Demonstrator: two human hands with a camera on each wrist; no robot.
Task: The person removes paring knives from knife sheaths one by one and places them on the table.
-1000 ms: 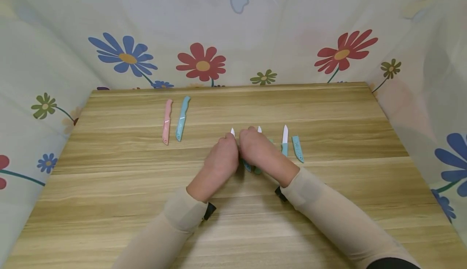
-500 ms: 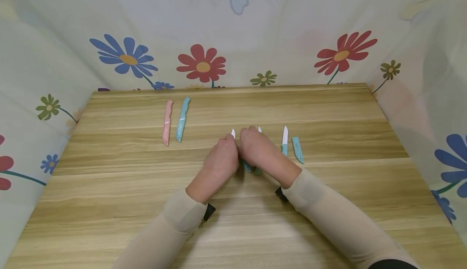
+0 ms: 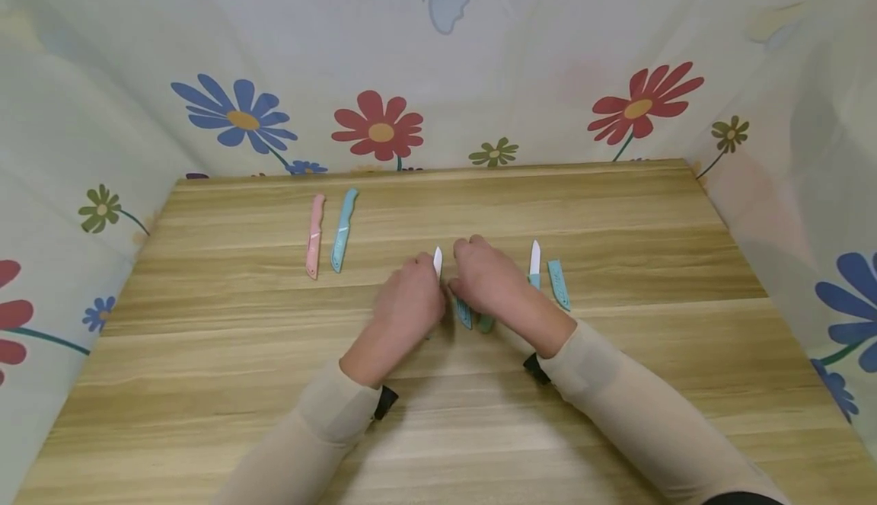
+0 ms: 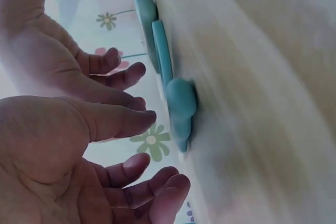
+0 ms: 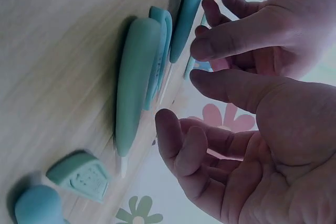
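Observation:
My left hand (image 3: 409,299) hovers by a knife whose white blade (image 3: 438,260) shows beside its fingers; most of this knife's blue handle (image 5: 190,17) is hidden in the head view. In the left wrist view its fingers are parted, with nothing between them. My right hand (image 3: 489,275) is just to the right, over a blue sheath (image 3: 464,314) and a green-handled knife (image 3: 486,324). Its fingers (image 5: 170,132) are loosely bent and hold nothing in the right wrist view. A green sheath (image 5: 84,177) lies beside the green knife, covered by the hand from above.
Farther right lie an unsheathed blue-handled knife (image 3: 535,261) and a blue sheath (image 3: 559,286). A pink sheathed knife (image 3: 315,237) and a blue sheathed knife (image 3: 344,231) lie side by side at the back left of the wooden table (image 3: 205,353). Flowered cloth (image 3: 548,55) hangs around it.
My hands have drawn slightly apart, the left toward the left and the right toward the right. More of the left knife's white blade and the blue sheath now shows between them.

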